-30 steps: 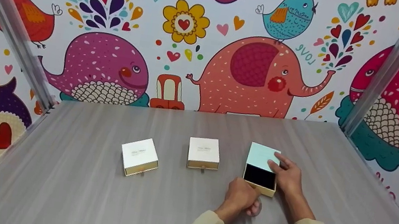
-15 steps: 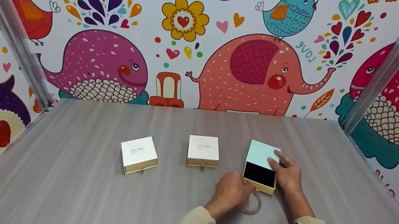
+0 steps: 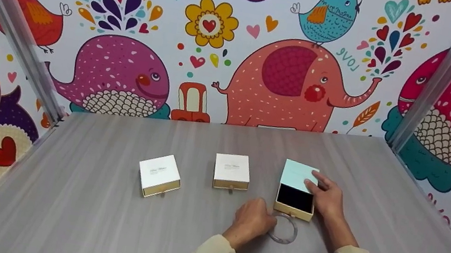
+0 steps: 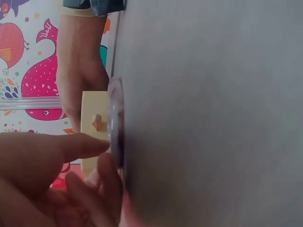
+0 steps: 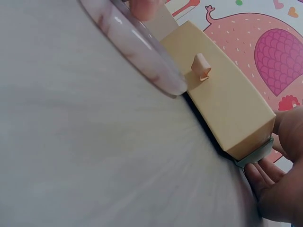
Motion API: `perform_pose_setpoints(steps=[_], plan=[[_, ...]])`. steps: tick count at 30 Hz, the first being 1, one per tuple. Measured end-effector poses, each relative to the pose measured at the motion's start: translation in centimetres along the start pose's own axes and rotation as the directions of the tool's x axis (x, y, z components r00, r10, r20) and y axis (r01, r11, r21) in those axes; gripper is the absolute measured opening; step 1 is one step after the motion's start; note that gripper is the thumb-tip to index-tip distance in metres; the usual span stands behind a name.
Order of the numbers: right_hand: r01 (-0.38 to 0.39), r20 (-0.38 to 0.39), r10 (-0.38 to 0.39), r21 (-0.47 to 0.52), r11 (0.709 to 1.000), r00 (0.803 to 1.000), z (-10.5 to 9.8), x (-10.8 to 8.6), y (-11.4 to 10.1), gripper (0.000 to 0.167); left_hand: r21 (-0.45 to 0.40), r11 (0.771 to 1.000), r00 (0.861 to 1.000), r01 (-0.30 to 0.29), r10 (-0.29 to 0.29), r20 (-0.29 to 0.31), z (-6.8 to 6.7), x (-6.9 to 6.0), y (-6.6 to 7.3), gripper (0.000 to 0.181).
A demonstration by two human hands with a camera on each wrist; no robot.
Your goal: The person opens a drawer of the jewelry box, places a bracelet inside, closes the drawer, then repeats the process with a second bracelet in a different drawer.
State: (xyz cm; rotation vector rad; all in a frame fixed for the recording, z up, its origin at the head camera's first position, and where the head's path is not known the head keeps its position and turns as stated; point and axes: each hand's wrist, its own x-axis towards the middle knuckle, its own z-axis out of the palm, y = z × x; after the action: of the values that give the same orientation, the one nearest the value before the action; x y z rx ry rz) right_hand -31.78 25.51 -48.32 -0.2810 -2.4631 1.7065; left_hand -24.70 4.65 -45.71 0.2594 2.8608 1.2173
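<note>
A greyish, translucent bangle [image 3: 283, 229] lies close in front of a drawer-style gift box with a mint-green sleeve [image 3: 299, 175]. My left hand [image 3: 253, 218] pinches the bangle's left edge between thumb and fingers; the left wrist view shows the fingertips [image 4: 102, 145] at its rim. The box's cream drawer [image 5: 227, 94] is pulled partway out, showing a black interior and a small ribbon tab [image 5: 201, 67] on its front. My right hand [image 3: 328, 198] holds the sleeve at its right side, with a digit over its top. Some of the right fingers are hidden in the head view.
Two white boxes, the left one [image 3: 159, 175] turned slightly and the middle one [image 3: 232, 171] straight, stand left of the mint box on the grey wood-grain table [image 3: 91, 214]. Printed wall panels [image 3: 156, 19] rise behind the table and at its sides.
My left hand has moved left from the drawer front, and the bangle, mostly hidden one second ago, now shows as a full ring. The right hand and boxes stay in place.
</note>
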Motion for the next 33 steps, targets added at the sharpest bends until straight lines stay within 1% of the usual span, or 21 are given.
perform_pose_setpoints(steps=[6,10,14,16,23,28,33], plan=[[-0.002,-0.004,0.002,-0.016,1.000,1.000,0.07,-0.08,0.14,0.050,0.047,0.997,0.998,0.058,-0.059,0.020,-0.06,0.01,0.06,0.034],[0.008,0.004,-0.008,-0.020,1.000,1.000,0.05,-0.05,0.24,0.050,0.062,0.995,0.996,0.079,-0.081,0.033,-0.11,0.11,0.15,0.030],[0.015,0.012,-0.015,-0.014,1.000,1.000,-0.01,0.04,0.12,0.051,0.048,0.996,0.997,0.071,-0.073,0.039,-0.17,0.26,0.34,0.026],[0.014,0.014,-0.013,-0.015,1.000,1.000,-0.06,0.07,0.07,0.051,0.048,0.997,0.997,0.063,-0.065,0.032,-0.16,0.28,0.44,0.025],[0.012,0.007,-0.012,0.008,1.000,1.000,-0.14,0.01,0.08,0.051,0.037,0.998,0.998,0.058,-0.059,0.018,0.15,0.24,0.49,0.027],[0.005,-0.004,-0.005,-0.001,1.000,1.000,-0.03,0.08,0.07,0.052,0.043,0.999,1.000,0.025,-0.025,0.005,-0.11,0.22,0.43,0.029],[0.004,-0.003,-0.004,-0.002,1.000,1.000,-0.04,0.10,0.02,0.052,0.040,0.999,0.999,0.034,-0.035,0.024,-0.39,0.24,0.52,0.029]])
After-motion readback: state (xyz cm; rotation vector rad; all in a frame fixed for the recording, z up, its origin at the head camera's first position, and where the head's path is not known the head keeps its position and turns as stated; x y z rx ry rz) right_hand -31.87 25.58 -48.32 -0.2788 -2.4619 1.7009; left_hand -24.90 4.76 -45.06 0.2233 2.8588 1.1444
